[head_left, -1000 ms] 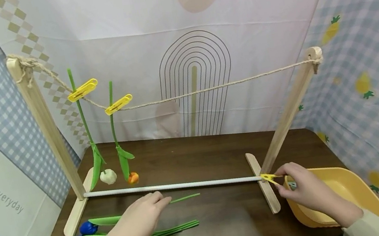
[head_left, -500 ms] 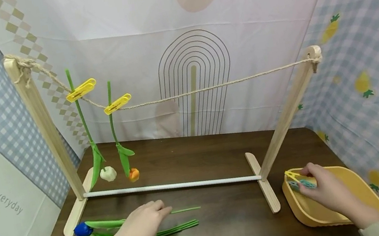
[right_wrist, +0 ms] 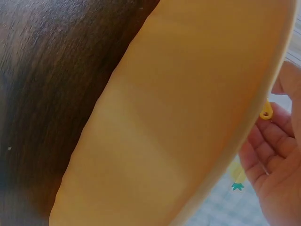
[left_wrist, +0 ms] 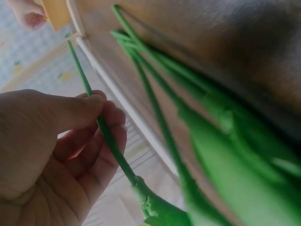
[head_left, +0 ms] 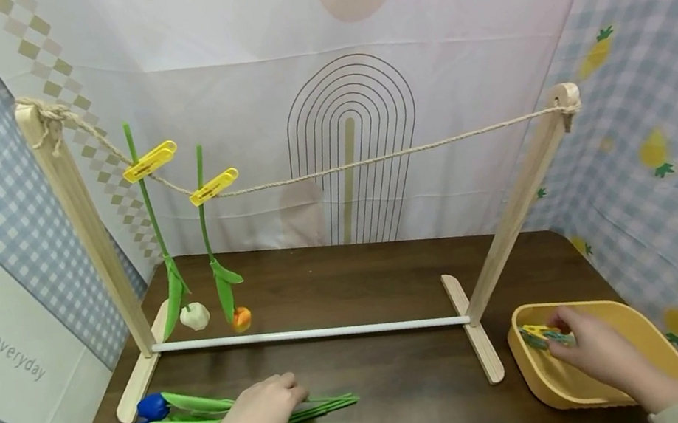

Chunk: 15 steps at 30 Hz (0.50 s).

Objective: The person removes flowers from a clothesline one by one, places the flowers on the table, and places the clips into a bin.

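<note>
At the left front, my left hand (head_left: pixel 253 422) is over a bunch of artificial tulips. The left wrist view shows my left hand (left_wrist: pixel 70 136) pinching one green tulip stem (left_wrist: pixel 109 139) between thumb and fingers; its flower is outside that view. Other tulip stems (left_wrist: pixel 155 99) lie beside it. My right hand (head_left: pixel 597 348) reaches inside the yellow bin (head_left: pixel 654 346) and pinches a yellow clothespin (head_left: pixel 534 331) among greenish clothespins (head_left: pixel 551 337). In the right wrist view the bin wall (right_wrist: pixel 164 108) hides most of that clothespin, leaving its yellow end (right_wrist: pixel 266 111) showing.
A wooden stand with a left post (head_left: pixel 88 231), a right post (head_left: pixel 521 211) and a white bottom bar (head_left: pixel 312 333) spans the table. From its rope (head_left: pixel 384 157) hang a white tulip (head_left: pixel 195 316) and an orange tulip (head_left: pixel 241 319), each clipped by a yellow clothespin.
My right hand has carried the yellow clothespin from beside the right post into the bin. My left hand has come down toward the front with the tulip stem, nearer the other stems.
</note>
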{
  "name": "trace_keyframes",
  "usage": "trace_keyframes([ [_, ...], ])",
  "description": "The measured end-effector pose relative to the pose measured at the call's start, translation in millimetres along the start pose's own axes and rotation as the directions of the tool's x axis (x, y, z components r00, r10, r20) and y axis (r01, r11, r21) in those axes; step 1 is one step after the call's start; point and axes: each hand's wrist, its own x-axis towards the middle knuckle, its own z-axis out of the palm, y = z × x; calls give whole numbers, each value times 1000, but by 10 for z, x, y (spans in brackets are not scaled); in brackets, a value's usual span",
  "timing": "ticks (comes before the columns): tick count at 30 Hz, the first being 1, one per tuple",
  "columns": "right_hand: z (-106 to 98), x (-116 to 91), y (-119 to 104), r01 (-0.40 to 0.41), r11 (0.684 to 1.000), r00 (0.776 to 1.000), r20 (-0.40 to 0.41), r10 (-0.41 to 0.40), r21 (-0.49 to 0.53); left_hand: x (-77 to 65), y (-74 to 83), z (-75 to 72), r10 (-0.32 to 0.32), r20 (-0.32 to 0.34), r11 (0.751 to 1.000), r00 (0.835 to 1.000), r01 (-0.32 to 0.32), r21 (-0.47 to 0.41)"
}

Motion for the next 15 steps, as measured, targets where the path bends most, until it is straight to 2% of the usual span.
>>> trace_keyframes([
  [8, 39, -12, -5, 26, 1000, 1000, 8, -26, -4, -78, -27, 163, -4, 0, 999, 1000, 4, 51],
  [15, 37, -17, -15, 9, 1000, 1000, 25, -8, -22, -145, -54, 234, -33, 19, 999, 999, 34, -22],
])
